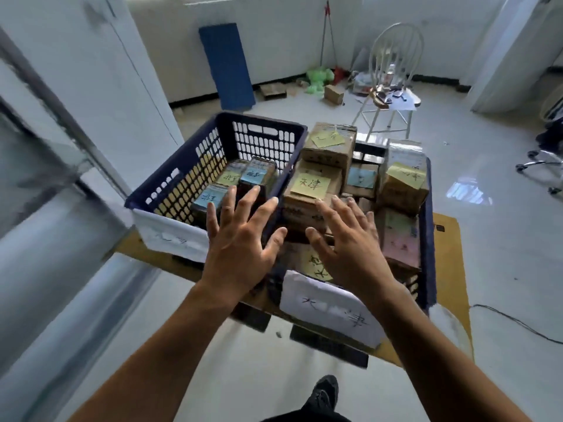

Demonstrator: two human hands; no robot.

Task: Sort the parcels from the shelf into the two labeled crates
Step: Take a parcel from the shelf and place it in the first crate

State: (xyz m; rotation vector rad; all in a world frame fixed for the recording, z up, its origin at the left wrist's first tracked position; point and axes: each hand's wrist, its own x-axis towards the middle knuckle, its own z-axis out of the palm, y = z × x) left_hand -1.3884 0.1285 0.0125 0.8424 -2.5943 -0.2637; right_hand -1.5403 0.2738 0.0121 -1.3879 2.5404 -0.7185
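Two dark blue plastic crates stand side by side on a flat sheet of cardboard. The left crate (170, 190) holds a few small parcels (213, 197) with blue and yellow notes. The right crate (426, 239) is piled high with cardboard parcels; one near the middle (310, 185) bears a yellow handwritten note. Each crate has a white paper label on its near wall, left (170, 236) and right (329, 309). My left hand (240, 239) and my right hand (347, 242) hover with fingers spread over the crates' shared edge, holding nothing.
A white chair (393, 83) with clutter stands behind the crates. A blue board (227, 67) leans on the far wall beside loose boxes (333, 94) and green bags. A glass partition (45, 178) runs along the left. A cable (518, 322) lies on the floor at right.
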